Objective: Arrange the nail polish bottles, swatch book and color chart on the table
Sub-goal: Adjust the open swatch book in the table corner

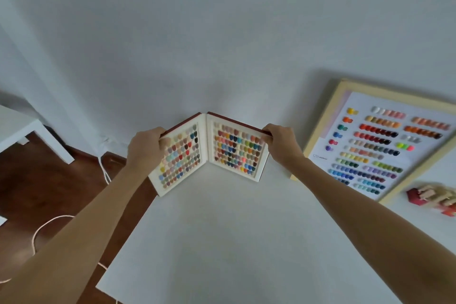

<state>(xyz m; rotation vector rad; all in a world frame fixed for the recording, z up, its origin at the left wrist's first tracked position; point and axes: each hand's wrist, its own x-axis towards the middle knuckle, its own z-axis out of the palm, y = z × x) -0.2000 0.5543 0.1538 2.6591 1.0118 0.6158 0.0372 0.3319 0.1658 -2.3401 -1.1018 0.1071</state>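
The swatch book (209, 153) stands open in a V at the far left corner of the white table (222, 242), its two white pages filled with rows of coloured nail tips and its cover dark red. My left hand (145, 148) grips the top of the left page. On the right page's top edge sits my right hand (281, 143), also gripping. The colour chart (377, 148), a wood-framed board with rows of coloured swatches, leans against the wall at the right. Red nail polish bottles (436, 200) with pale caps lie blurred at the right edge.
A white wall (222, 44) rises directly behind the table. To the left, a second white table (22, 131) stands on the brown wooden floor (49, 192), where a pale cord (39, 229) loops.
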